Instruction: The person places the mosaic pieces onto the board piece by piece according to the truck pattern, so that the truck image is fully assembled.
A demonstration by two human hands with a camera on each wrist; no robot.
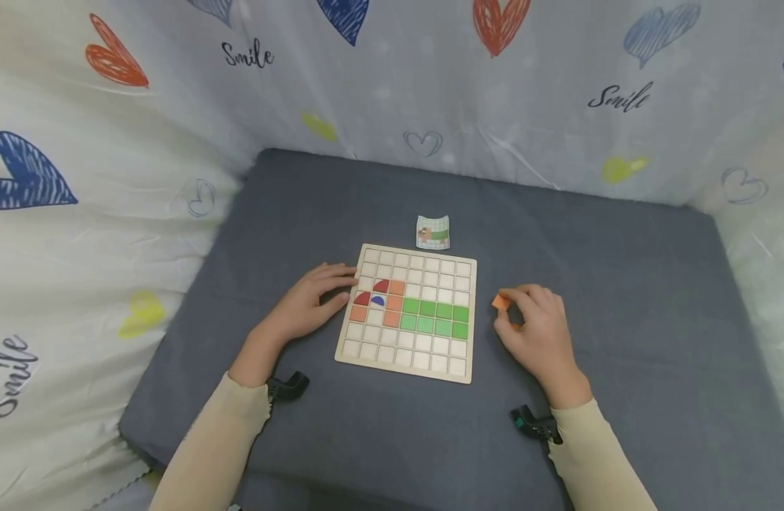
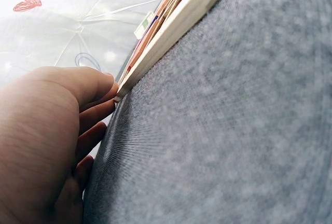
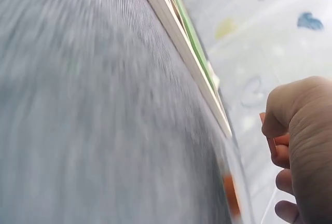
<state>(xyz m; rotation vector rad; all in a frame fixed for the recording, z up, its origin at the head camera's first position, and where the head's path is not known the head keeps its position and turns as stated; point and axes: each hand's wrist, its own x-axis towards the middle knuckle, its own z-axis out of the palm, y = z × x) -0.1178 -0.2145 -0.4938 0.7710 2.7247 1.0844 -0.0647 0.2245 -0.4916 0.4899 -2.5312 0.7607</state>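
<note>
My right hand (image 1: 537, 330) pinches an orange square tile (image 1: 501, 302) between thumb and fingers, just off the board's right side. A second orange piece (image 3: 231, 195) lies on the cloth by that hand, mostly hidden by it in the head view. At the left edge of the wooden grid board (image 1: 404, 363), my left hand (image 1: 308, 301) rests with fingers extended, fingertips touching the rim. Within the grid sit several green squares (image 1: 436, 317), several orange squares (image 1: 394, 303), two red quarter-circle tiles (image 1: 382, 285) and a tile with a blue half-round (image 1: 377, 301).
A small picture card (image 1: 433, 233), slightly curled, lies behind the board and shows a coloured grid pattern. Dark grey cloth (image 1: 634, 319) covers the table. White curtains (image 1: 423, 92) with hearts hang at the back and sides.
</note>
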